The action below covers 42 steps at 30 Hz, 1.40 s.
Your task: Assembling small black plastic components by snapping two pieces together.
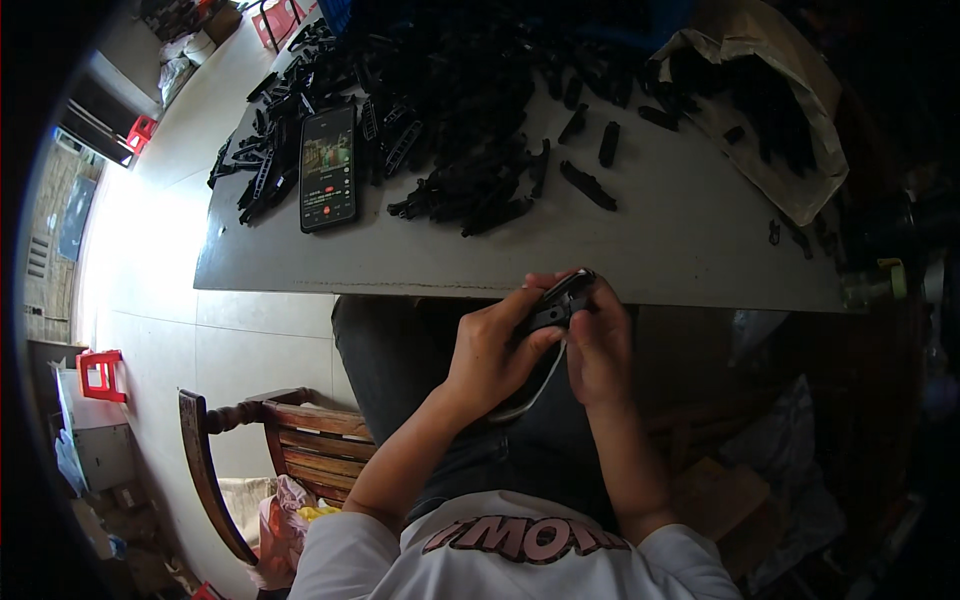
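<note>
We grasp a black part [549, 316] between our left hand [492, 345] and right hand [601, 345], by the near edge of the table [690, 250], probably so both can steady it. The lit phone [328, 172] lies face up on the left, presumably for easy viewing, beside heaped black pieces [465, 195]. At far right, a brown paper bag [826, 165] gapes open, with dark contents [768, 110] inside.

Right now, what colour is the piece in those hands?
The held piece is mostly black; the head view shows it best.

Near the table's [700, 240] left edge is one smartphone [328, 170]; near the right, one brown bag [822, 130]. Black plastic parts [460, 190] are too many to count.
</note>
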Tool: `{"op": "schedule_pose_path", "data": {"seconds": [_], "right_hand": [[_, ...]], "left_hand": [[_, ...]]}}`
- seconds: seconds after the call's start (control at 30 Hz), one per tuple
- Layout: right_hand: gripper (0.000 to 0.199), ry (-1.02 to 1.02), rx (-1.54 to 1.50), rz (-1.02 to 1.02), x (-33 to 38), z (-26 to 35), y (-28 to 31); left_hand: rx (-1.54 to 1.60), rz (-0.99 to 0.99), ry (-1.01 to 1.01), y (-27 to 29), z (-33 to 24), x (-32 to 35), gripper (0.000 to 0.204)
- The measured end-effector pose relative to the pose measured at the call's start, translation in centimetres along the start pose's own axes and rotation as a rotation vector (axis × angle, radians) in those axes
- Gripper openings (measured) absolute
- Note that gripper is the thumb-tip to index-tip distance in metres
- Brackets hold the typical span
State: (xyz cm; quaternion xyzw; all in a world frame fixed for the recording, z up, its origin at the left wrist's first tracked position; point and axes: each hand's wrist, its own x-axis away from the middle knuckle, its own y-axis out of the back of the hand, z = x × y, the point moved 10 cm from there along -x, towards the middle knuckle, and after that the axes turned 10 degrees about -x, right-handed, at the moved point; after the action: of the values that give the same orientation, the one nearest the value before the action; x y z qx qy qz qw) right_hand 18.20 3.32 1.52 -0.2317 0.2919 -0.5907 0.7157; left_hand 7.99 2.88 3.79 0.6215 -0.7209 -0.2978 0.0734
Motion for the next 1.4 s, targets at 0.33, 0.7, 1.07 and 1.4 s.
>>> {"op": "schedule_pose_path", "data": {"seconds": [0.33, 0.7, 1.07, 1.4], "right_hand": [[0.022, 0.182, 0.594, -0.253, -5.6, 4.7, 4.5], [0.022, 0.181, 1.703, -0.025, -12.8, 4.6, 4.2], [0.050, 0.023, 1.770, 0.211, -14.7, 5.3, 5.6], [0.049, -0.061, 2.162, -0.197, -20.6, 10.5, 15.0]], "left_hand": [[-0.530, -0.180, -0.070, 4.0, 0.4, -3.5, 0.039], [-0.686, -0.275, -0.031, 5.7, 3.3, -5.0, 0.018], [0.494, 0.038, 0.419, 1.2, 7.5, -1.5, 0.030], [0.498, 0.020, 0.367, 0.1, 7.6, -1.4, 0.027]]}}
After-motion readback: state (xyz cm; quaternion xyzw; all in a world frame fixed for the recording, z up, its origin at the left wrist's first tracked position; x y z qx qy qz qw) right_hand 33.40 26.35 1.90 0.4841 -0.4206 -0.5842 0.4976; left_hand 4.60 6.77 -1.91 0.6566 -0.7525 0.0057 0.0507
